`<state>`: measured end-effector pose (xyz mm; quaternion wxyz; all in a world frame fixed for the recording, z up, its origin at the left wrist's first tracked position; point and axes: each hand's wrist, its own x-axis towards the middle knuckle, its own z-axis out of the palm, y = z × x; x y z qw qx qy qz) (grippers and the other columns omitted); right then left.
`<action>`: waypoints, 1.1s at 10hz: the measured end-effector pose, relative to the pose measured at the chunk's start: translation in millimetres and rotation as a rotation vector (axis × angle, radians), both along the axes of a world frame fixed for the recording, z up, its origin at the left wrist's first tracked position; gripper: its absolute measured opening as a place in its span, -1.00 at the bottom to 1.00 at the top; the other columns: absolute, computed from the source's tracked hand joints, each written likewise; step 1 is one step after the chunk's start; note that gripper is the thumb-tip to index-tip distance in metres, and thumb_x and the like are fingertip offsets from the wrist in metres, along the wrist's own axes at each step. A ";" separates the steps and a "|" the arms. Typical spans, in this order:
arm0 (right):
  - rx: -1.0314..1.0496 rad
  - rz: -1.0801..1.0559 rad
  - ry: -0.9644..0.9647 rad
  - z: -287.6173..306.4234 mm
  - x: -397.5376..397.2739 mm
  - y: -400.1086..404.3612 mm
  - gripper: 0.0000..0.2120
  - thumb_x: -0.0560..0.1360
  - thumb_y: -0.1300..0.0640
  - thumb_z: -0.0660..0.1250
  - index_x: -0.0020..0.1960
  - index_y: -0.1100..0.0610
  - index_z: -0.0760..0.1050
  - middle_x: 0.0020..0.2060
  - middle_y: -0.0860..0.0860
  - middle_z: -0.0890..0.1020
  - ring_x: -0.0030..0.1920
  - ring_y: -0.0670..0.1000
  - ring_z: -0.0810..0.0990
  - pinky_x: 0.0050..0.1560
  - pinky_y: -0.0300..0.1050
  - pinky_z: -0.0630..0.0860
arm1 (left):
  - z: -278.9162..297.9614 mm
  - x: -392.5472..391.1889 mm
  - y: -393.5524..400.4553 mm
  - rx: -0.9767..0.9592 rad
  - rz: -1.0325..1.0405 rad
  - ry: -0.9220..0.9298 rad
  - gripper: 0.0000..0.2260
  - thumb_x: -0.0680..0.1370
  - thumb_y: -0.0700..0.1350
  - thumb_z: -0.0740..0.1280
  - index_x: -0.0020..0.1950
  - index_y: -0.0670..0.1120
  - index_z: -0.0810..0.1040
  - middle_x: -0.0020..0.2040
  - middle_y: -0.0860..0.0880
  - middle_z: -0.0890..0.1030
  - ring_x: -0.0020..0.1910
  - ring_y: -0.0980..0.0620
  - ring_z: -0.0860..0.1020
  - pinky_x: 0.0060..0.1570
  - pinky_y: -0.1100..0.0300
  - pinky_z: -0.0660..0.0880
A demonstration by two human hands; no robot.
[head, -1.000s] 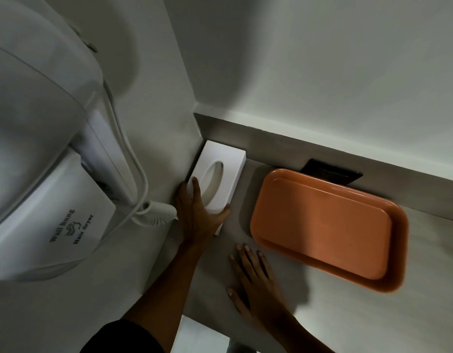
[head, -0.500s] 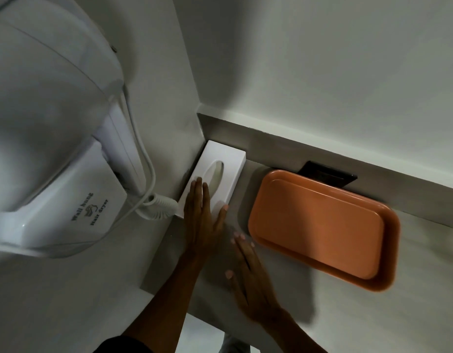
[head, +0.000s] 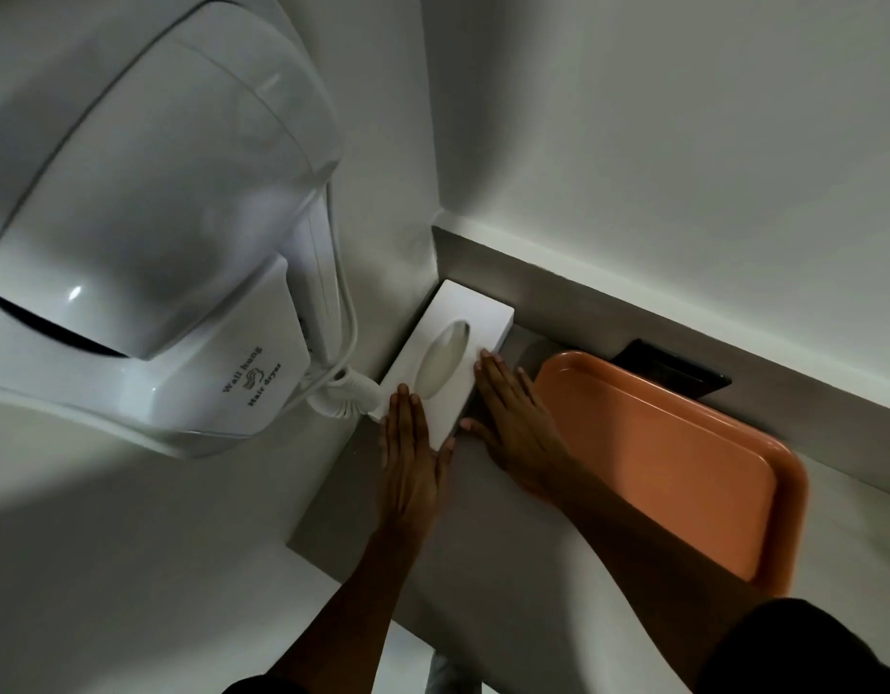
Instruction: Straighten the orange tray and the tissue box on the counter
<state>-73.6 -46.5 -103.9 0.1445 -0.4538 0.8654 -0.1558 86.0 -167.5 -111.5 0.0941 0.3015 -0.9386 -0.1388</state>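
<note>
The white tissue box (head: pixel 465 320) with an oval slot lies in the counter's back left corner, along the left wall. My left hand (head: pixel 407 455) lies flat with its fingers on the box's near end. My right hand (head: pixel 515 423) is flat against the box's right side, in the gap between box and tray. Neither hand grips anything. The orange tray (head: pixel 678 458) lies on the counter to the right of the box, its long side angled to the back wall. My right forearm covers part of its near left edge.
A white wall-hung hair dryer (head: pixel 152 242) juts out from the left wall, its coiled cord (head: pixel 345 398) touching the box's left side. A black socket plate (head: pixel 675 370) sits on the grey backsplash behind the tray. The grey counter (head: pixel 473 533) ends near my arms.
My right hand moved from the bare counter up to the tissue box's right side. My left hand flattened on the box's near end. The view shifted closer and rightward.
</note>
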 end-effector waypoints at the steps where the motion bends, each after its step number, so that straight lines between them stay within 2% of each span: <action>1: -0.008 -0.014 0.014 3.5 -3.4 -7.4 -0.18 0.78 -0.27 0.17 0.82 0.16 -0.05 0.82 0.07 -0.07 0.82 0.05 -0.15 0.83 0.09 -0.12 | 0.1 -2.2 0.6 -0.006 0.015 -0.009 -0.27 0.70 0.20 0.22 0.68 -0.31 0.25 0.69 -0.29 0.31 0.68 -0.29 0.32 0.66 -0.21 0.30; 2: -0.017 -0.033 0.012 3.7 -5.0 -11.2 -0.17 0.78 -0.27 0.18 0.82 0.16 -0.04 0.81 0.05 -0.08 0.77 -0.03 -0.21 0.78 -0.02 -0.17 | 0.9 -2.5 -0.6 0.005 0.011 -0.024 -0.29 0.74 0.22 0.10 0.69 -0.29 0.22 0.71 -0.27 0.28 0.70 -0.26 0.29 0.68 -0.20 0.29; 3: -0.020 -0.018 -0.005 0.9 -5.9 -12.0 -0.18 0.79 -0.26 0.16 0.82 0.14 -0.09 0.82 0.03 -0.11 0.78 -0.02 -0.21 0.79 -0.02 -0.15 | 1.9 -4.1 -2.9 0.012 0.026 -0.052 -0.27 0.75 0.26 -0.05 0.71 -0.27 0.17 0.74 -0.24 0.22 0.74 -0.21 0.23 0.72 -0.16 0.24; 5: -0.024 0.016 -0.009 -10.3 -13.9 -20.9 -0.18 0.80 -0.24 0.17 0.83 0.13 -0.12 0.83 0.05 -0.14 0.83 0.05 -0.16 0.82 0.01 -0.13 | -4.7 -1.7 -20.5 -0.034 0.000 -0.119 -0.23 0.73 0.31 -0.06 0.74 -0.22 0.08 0.77 -0.19 0.12 0.76 -0.20 0.14 0.74 -0.08 0.13; 6: -0.023 0.019 0.013 -16.0 -17.7 -19.5 -0.16 0.78 -0.23 0.22 0.82 0.14 -0.09 0.80 0.02 -0.16 0.81 0.04 -0.17 0.81 0.04 -0.10 | -8.5 -2.5 -21.4 -0.062 0.001 -0.112 -0.24 0.73 0.29 0.01 0.74 -0.22 0.09 0.77 -0.19 0.13 0.76 -0.19 0.14 0.74 -0.04 0.10; 8: -0.049 -0.016 -0.021 -8.5 -12.0 -19.8 -0.14 0.76 -0.22 0.26 0.82 0.16 -0.08 0.79 0.00 -0.18 0.78 0.00 -0.22 0.80 0.04 -0.13 | -4.1 1.1 -25.0 -0.048 -0.059 -0.117 -0.25 0.72 0.24 0.15 0.74 -0.22 0.09 0.77 -0.19 0.13 0.77 -0.18 0.13 0.74 -0.12 0.18; 10: -0.130 -0.171 -0.078 11.0 3.6 1.8 -0.19 0.77 -0.25 0.17 0.83 0.12 -0.08 0.83 0.04 -0.04 0.82 0.00 -0.14 0.83 0.04 -0.11 | 2.0 17.2 -36.1 -0.081 -0.216 -0.033 -0.21 0.70 0.25 0.24 0.73 -0.24 0.11 0.77 -0.23 0.09 0.78 -0.23 0.08 0.78 -0.11 -0.03; 11: -0.177 -0.339 -0.081 23.0 13.8 18.3 -0.20 0.77 -0.19 0.22 0.81 0.18 -0.01 0.82 0.11 0.06 0.83 0.08 -0.01 0.84 0.12 0.02 | 7.0 16.2 -28.1 -0.082 -0.336 -0.046 -0.22 0.71 0.31 0.13 0.75 -0.17 0.06 0.79 -0.20 0.04 0.78 -0.21 0.05 0.75 -0.23 0.09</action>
